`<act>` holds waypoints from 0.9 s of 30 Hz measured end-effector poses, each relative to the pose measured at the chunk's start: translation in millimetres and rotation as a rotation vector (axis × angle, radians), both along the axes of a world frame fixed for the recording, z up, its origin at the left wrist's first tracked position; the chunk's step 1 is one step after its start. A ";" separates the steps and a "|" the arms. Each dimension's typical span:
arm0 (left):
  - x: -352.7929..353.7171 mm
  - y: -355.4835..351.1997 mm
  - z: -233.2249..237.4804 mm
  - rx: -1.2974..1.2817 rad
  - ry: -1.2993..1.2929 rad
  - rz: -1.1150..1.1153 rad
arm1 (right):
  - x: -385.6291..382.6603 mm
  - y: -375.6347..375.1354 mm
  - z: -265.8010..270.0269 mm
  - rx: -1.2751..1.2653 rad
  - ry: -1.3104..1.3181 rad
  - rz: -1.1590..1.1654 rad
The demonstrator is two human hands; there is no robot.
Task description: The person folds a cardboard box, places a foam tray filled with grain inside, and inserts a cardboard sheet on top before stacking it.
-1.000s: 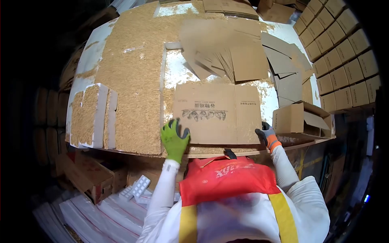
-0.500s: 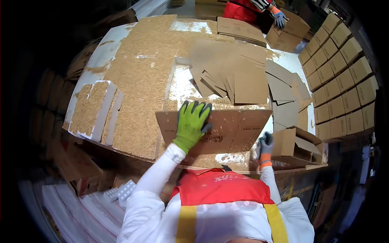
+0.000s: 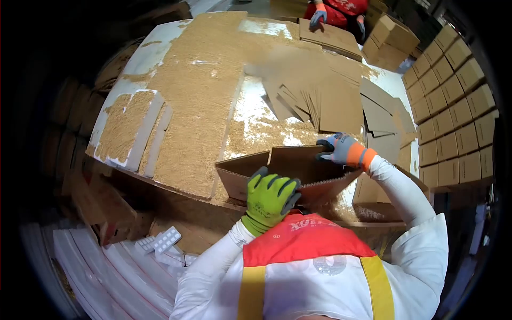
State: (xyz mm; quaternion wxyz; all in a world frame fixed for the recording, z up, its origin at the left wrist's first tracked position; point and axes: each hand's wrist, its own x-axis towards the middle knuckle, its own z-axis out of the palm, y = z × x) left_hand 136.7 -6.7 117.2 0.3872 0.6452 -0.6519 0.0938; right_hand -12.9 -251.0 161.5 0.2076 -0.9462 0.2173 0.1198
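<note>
A cardboard box (image 3: 233, 180) stands at the near edge of the table, pulled open into a four-sided shape so that its dark inside shows from above. My left hand (image 3: 268, 200), in a green glove with grey fingertips, is closed over the box's near top edge. At the far right corner, my right hand (image 3: 344, 150), in a grey and orange glove, grips the far wall with its fingers curled over the rim. Behind the box lies a fanned pile of flat cardboard sheets (image 3: 338, 104). The box's bottom is hidden from view.
Another open box (image 3: 370, 193) sits to the right, partly behind my right arm. Stacked closed boxes (image 3: 453, 114) rise at the far right. A white foam block (image 3: 144, 125) lies left. Across the table, a co-worker's gloved hand (image 3: 318, 16) touches a flat cardboard stack (image 3: 330, 38).
The flat folded cardboard has been opened into a box. My right hand has come up from the table's edge onto its far rim; my left hand has moved down and nearer. The co-worker's hands have shifted.
</note>
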 end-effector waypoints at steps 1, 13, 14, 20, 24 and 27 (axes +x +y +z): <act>1.6 0.5 12.4 -0.014 0.048 -0.016 | 2.6 -3.0 -0.7 -0.046 -0.031 0.036; 65.2 22.3 50.2 0.116 0.128 -0.357 | 94.9 -11.8 -19.4 -0.433 -0.286 0.168; 94.5 29.0 51.9 -0.021 0.114 -0.127 | 94.5 -12.2 -17.7 -0.438 -0.266 0.166; 161.8 -33.2 16.3 0.243 -0.136 -0.492 | 100.0 -2.5 -7.1 -0.313 -0.360 0.109; 155.2 -47.5 7.6 0.344 -0.236 -0.379 | 20.2 5.6 53.1 -0.520 -0.629 -0.057; 146.8 -50.7 -11.5 0.193 -0.176 -0.272 | -40.3 30.6 65.1 -0.320 -0.178 -0.024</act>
